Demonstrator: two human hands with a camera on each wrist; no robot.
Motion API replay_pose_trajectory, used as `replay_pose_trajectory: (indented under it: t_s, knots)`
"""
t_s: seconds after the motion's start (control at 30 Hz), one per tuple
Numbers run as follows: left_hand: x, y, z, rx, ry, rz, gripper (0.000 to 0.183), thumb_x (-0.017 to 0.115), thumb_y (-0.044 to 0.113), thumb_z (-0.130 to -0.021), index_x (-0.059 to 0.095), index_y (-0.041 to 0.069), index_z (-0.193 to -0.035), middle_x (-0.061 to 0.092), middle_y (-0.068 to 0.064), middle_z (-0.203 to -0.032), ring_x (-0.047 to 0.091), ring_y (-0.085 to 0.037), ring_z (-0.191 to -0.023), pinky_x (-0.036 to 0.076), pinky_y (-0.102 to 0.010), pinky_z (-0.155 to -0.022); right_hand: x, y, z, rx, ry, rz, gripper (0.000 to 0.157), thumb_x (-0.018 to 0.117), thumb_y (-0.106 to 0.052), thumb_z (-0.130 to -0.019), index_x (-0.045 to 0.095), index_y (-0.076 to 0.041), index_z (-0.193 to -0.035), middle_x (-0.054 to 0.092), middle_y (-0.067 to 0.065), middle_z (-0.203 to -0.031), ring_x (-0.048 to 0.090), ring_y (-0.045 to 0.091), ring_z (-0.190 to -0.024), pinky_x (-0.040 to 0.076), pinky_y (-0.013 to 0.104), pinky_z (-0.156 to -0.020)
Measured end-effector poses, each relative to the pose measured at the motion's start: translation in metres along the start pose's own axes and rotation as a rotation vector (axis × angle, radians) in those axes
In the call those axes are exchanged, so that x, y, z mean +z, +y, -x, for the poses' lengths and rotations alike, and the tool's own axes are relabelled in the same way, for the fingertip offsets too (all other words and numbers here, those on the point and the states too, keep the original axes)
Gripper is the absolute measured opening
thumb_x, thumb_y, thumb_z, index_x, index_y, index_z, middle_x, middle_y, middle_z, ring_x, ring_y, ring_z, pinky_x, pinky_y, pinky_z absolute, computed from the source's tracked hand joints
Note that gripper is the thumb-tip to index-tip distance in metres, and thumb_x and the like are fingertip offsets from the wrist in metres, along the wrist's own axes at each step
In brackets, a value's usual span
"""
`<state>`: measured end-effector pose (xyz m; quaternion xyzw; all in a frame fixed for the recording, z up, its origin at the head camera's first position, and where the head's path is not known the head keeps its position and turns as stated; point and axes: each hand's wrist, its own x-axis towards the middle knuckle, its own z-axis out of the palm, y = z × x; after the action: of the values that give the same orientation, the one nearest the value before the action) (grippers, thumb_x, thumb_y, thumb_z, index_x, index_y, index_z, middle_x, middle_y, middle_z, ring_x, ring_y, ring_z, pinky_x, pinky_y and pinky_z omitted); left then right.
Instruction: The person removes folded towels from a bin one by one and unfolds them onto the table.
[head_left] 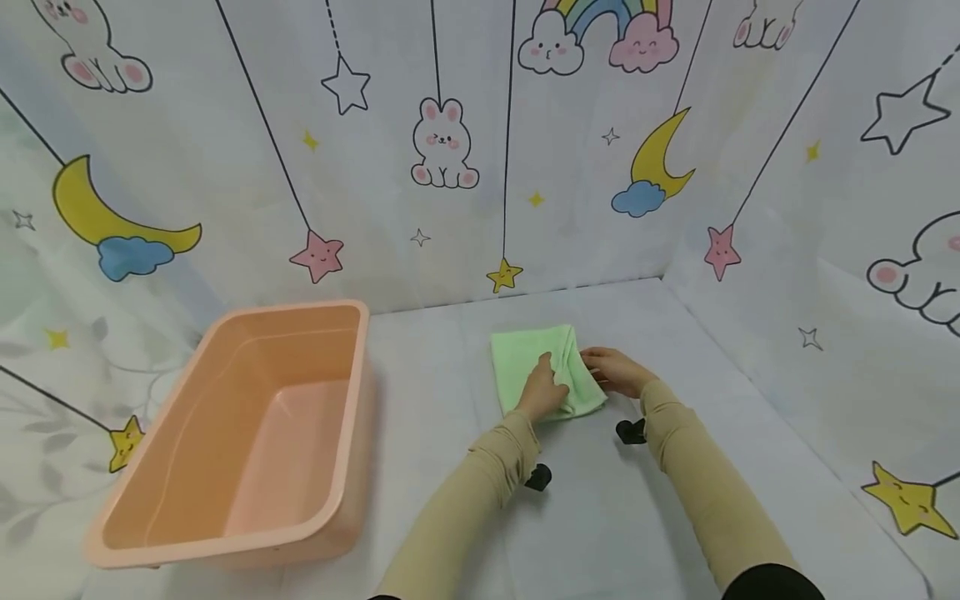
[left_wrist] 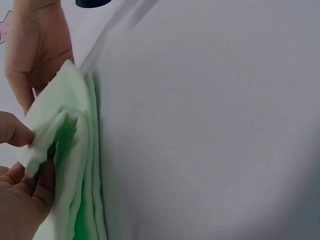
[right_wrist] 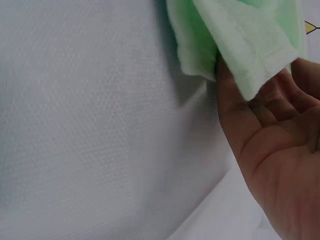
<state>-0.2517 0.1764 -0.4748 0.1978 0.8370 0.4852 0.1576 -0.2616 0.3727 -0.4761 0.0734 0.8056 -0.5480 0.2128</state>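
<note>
A light green folded towel (head_left: 516, 360) lies on the white-covered table, its layers stacked along the near edge in the left wrist view. My left hand (head_left: 543, 395) is over its near middle. Thumb and fingers of that hand (left_wrist: 22, 200) pinch a raised fold of the towel (left_wrist: 70, 95). At the towel's right corner is my right hand (head_left: 618, 372). In the right wrist view the right hand (right_wrist: 282, 140) has its fingers partly hidden under the lifted corner, with the thumb at the edge, holding it.
A large peach plastic basin (head_left: 360, 433) stands on the left of the table (head_left: 600, 533). White curtains (head_left: 465, 233) printed with rabbits, moons and stars enclose the back and sides. Dark wrist-worn pieces (head_left: 632, 431) hang beneath both sleeves.
</note>
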Motion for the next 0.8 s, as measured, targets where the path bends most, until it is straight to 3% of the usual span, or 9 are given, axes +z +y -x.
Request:
replay_pose_trajectory:
  t_s: [0.07, 0.13, 0.2, 0.33, 0.53, 0.7, 0.8]
  knots:
    - [-0.004, -0.002, 0.001, -0.009, 0.019, 0.02, 0.067, 0.05, 0.009, -0.088, 0.019, 0.002, -0.146, 0.05, -0.022, -0.133, 0.058, -0.024, -0.106, 0.045, -0.03, -0.076, 0.0, 0.002, -0.001, 0.017, 0.025, 0.018, 0.053, 0.033, -0.031, -0.102, 0.026, -0.001, -0.144, 0.035, 0.023, -0.143, 0.048, 0.03, -0.121, 0.045, 0.037, -0.096]
    - [-0.011, -0.004, 0.002, -0.014, 0.038, 0.048, 0.067, 0.05, 0.009, -0.088, 0.018, 0.003, -0.147, 0.05, -0.023, -0.134, 0.059, -0.02, -0.085, 0.042, -0.028, -0.067, 0.0, 0.003, -0.001, 0.007, 0.049, 0.066, 0.055, 0.034, -0.032, -0.101, 0.027, 0.003, -0.143, 0.035, 0.025, -0.142, 0.047, 0.033, -0.122, 0.046, 0.038, -0.095]
    - [-0.019, -0.007, 0.003, -0.02, 0.054, 0.083, 0.067, 0.048, 0.009, -0.09, 0.016, 0.004, -0.148, 0.048, -0.023, -0.136, 0.05, -0.014, -0.064, 0.038, -0.025, -0.059, -0.001, 0.003, -0.001, 0.005, 0.087, 0.116, 0.055, 0.04, -0.031, -0.1, 0.031, 0.004, -0.141, 0.039, 0.026, -0.139, 0.049, 0.032, -0.119, 0.048, 0.037, -0.092]
    - [-0.036, -0.014, 0.003, -0.044, 0.11, 0.123, 0.067, 0.047, 0.007, -0.091, 0.013, 0.006, -0.149, 0.045, -0.023, -0.138, 0.032, -0.008, -0.046, 0.034, -0.021, -0.048, 0.001, 0.001, -0.002, 0.008, 0.165, 0.252, 0.053, 0.051, -0.027, -0.095, 0.039, 0.007, -0.134, 0.047, 0.027, -0.132, 0.056, 0.028, -0.107, 0.05, 0.034, -0.085]
    - [-0.059, -0.03, 0.004, -0.1, 0.236, 0.118, 0.066, 0.045, 0.005, -0.09, 0.014, 0.007, -0.148, 0.048, -0.021, -0.137, 0.039, -0.008, -0.051, 0.037, -0.02, -0.052, 0.01, -0.008, -0.005, 0.058, 0.205, 0.36, 0.061, 0.059, -0.029, -0.089, 0.04, 0.01, -0.131, 0.046, 0.028, -0.13, 0.053, 0.03, -0.107, 0.047, 0.038, -0.087]
    - [-0.074, -0.043, 0.008, -0.114, 0.326, 0.056, 0.065, 0.045, 0.002, -0.089, 0.018, 0.003, -0.147, 0.054, -0.021, -0.13, 0.051, -0.014, -0.065, 0.041, -0.023, -0.06, 0.013, -0.012, -0.008, 0.08, 0.182, 0.41, 0.055, 0.055, -0.026, -0.091, 0.044, 0.01, -0.129, 0.051, 0.023, -0.121, 0.052, 0.024, -0.098, 0.046, 0.032, -0.08]
    - [-0.083, -0.052, 0.013, -0.129, 0.384, 0.032, 0.065, 0.045, 0.0, -0.087, 0.02, 0.002, -0.146, 0.056, -0.021, -0.126, 0.056, -0.021, -0.074, 0.044, -0.028, -0.065, 0.012, -0.014, -0.007, 0.069, 0.156, 0.407, 0.051, 0.051, -0.025, -0.093, 0.044, 0.01, -0.13, 0.051, 0.025, -0.123, 0.054, 0.027, -0.102, 0.049, 0.035, -0.083]
